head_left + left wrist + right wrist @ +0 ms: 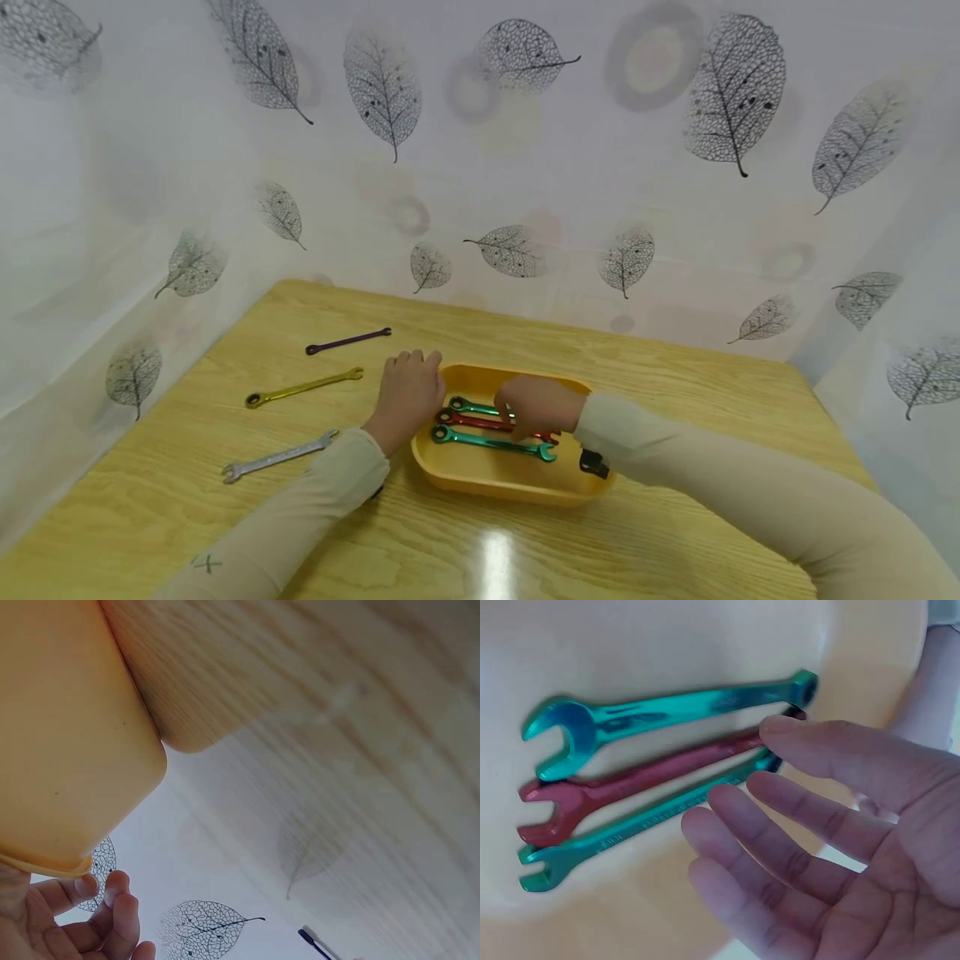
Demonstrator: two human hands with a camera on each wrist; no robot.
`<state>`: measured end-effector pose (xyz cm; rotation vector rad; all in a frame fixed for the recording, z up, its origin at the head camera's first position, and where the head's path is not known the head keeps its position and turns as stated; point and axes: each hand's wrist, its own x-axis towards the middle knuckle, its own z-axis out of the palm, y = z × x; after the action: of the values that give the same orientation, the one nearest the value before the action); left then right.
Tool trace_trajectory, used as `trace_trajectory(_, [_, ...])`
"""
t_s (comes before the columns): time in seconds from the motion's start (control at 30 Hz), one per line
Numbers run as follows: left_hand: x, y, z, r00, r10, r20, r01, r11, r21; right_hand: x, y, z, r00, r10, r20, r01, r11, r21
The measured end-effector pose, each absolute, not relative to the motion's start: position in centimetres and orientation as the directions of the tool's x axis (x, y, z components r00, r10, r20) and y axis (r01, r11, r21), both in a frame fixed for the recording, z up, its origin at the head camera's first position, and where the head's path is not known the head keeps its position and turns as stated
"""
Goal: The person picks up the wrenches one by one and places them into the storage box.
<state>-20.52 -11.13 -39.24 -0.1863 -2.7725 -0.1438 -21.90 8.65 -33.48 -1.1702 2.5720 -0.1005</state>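
Note:
A yellow plastic tray (495, 483) sits on the wooden table, holding a thick green wrench (682, 712), a red wrench (652, 771) and a thinner green wrench (637, 832) side by side. At the tray's left end my left hand (408, 396) grips the rim, its fingertips by the edge in the left wrist view. Over the wrenches, palm down, reaches my right hand (832, 840). Its thumb lies at the red wrench and its loosely extended fingers hover near the thinner green one. Whether the thumb touches is unclear. The hand partly covers the wrenches in the head view.
Left of the tray lie three separate wrenches: purple (348, 341), gold (303, 388) and silver (281, 456). Behind the wooden table (675, 533) hangs a pale wall covering (570, 192) with a leaf print. A black wrist strap (594, 463) is on the right sleeve.

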Motion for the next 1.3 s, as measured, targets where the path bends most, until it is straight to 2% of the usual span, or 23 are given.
trace_trajectory(0.17, [-20.4,-11.0,-39.3,-0.918,0.112,0.38,0.156,0.984,0.086,-21.8,9.3,-32.5,-0.623,-0.751,-0.217,-0.738,0.657,-0.154])
trace_trajectory(0.3, [-20.4,-11.0,-39.3,-0.909,0.116,0.4,0.161,0.984,0.08,-21.6,9.7,-31.6,-0.647,-0.731,-0.215,-0.71,0.681,-0.178])
trace_trajectory(0.63, [-20.5,-11.1,-39.3,-0.926,0.112,0.361,0.152,0.985,0.084,-21.3,11.5,-29.9,-0.7,-0.698,-0.154,-0.679,0.716,-0.162])
trace_trajectory(0.83, [-20.3,-11.1,-39.1,-0.92,0.12,0.372,0.162,0.983,0.083,-20.9,12.7,-29.3,-0.747,-0.663,-0.054,-0.65,0.745,-0.151])
trace_trajectory(1.3, [-20.3,-11.1,-39.2,-0.922,0.117,0.368,0.169,0.979,0.111,-21.2,15.6,-30.6,-0.764,-0.61,0.209,-0.636,0.767,-0.086])
